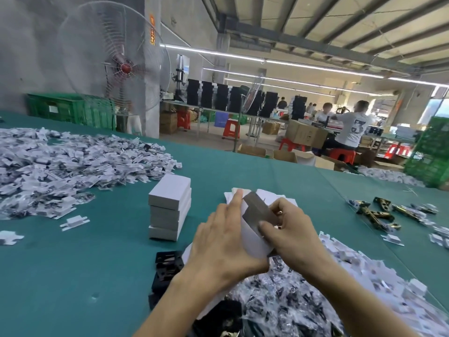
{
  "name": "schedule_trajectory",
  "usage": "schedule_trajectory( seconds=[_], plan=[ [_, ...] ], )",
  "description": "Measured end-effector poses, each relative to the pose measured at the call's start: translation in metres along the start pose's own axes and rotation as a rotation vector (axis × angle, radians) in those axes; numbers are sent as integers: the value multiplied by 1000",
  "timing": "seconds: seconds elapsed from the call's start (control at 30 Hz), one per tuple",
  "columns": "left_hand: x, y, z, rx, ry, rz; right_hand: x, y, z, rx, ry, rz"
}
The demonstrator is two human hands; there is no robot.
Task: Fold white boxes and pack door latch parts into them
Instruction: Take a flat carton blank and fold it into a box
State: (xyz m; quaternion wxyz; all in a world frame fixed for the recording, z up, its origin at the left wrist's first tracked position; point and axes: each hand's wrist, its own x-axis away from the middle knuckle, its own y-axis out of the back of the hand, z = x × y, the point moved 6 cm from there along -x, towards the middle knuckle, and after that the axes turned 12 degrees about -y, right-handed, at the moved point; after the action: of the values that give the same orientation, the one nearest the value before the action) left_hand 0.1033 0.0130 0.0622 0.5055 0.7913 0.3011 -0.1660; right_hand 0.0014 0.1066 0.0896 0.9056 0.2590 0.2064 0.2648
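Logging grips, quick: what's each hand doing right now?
Left hand: open, straight fingers pressing the white box.
Right hand: closed, pinching the same box.

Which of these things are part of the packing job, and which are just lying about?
Job: half-folded white box between left hand and right hand; stack of folded white boxes; brass latch parts; heap of bagged parts.
Lying about: fan; green crates; red stool; cardboard cartons.
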Motion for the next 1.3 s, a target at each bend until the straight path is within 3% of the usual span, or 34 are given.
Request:
schedule_trajectory(
  seconds=[0.13,0.27,0.4,0.6,0.87,1.07,1.2,1.3],
  plan=[
    [0,4,-4,81,-49,-53,-3,2,-9,-67,-78,-25],
    [0,3,-2,104,-64,-107,7,10,-12,-231,-46,-184],
    [-1,8,4,165,-58,-252,22,1,-15,-566,36,-63],
    [1,9,3,223,-84,-295,31,-20,-22,-484,47,105],
    [3,-14,4,107,-62,-71,33,-7,-22,-300,142,-108],
    [4,-10,9,331,-78,-206,40,-4,-12,-139,262,-213],
    [4,-8,9,374,-93,-225,40,-3,-16,-178,221,-149],
    [3,-9,7,353,-125,-209,42,1,-18,-365,208,-92]
  ],
)
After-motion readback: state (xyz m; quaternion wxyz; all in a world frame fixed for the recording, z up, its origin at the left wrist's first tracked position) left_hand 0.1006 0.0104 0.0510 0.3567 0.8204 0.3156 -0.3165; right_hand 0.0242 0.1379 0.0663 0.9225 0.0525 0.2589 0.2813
